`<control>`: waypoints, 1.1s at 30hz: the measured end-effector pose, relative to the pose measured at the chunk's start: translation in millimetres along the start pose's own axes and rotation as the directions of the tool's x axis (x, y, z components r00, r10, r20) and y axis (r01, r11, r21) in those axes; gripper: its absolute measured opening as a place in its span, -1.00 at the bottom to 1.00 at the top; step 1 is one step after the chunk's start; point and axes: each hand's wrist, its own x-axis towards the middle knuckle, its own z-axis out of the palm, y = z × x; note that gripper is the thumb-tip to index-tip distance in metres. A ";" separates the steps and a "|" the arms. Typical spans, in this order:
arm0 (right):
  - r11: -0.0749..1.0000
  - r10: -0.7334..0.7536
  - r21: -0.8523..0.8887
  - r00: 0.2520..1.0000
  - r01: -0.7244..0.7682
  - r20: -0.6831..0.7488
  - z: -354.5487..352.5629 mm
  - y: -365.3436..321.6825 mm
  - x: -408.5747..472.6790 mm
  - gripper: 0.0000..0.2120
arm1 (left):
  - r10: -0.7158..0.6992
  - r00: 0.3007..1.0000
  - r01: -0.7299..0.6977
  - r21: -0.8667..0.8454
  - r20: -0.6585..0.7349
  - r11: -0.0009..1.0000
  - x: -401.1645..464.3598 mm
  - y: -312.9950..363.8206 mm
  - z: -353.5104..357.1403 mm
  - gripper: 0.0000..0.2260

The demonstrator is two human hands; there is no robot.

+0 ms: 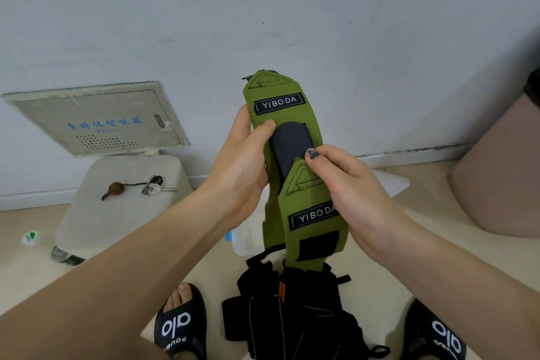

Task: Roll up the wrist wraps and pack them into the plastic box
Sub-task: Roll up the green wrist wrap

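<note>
I stand facing a pale wall, looking down at a beige floor. Low on the wall to my left hangs a metal utility panel, and under it a white stool carries a bunch of keys. A brown rounded seat crowds the right edge. A heap of black straps and gloves lies on the floor between my black slippers.

I hold two green wrist wraps upright at chest height, stuck together by a dark hook-and-loop strip. My left hand grips the rear wrap, thumb pressing its front. My right hand pinches the front wrap's top edge, fingers curled behind it.

To do this well, I judge I should peel the strip apart slowly, then roll one wrap tightly from its loop end.

What may be the clear plastic box peeks out behind the wraps, on the floor. Open floor lies ahead; the stool and seat hem both sides.
</note>
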 end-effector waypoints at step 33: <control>0.888 -0.028 -0.453 0.992 0.083 0.126 -14.2 6.7 -0.1 -0.81 | 0.062 0.987 -0.052 0.069 -0.146 0.996 5.2 -0.1 -8.1 -0.68</control>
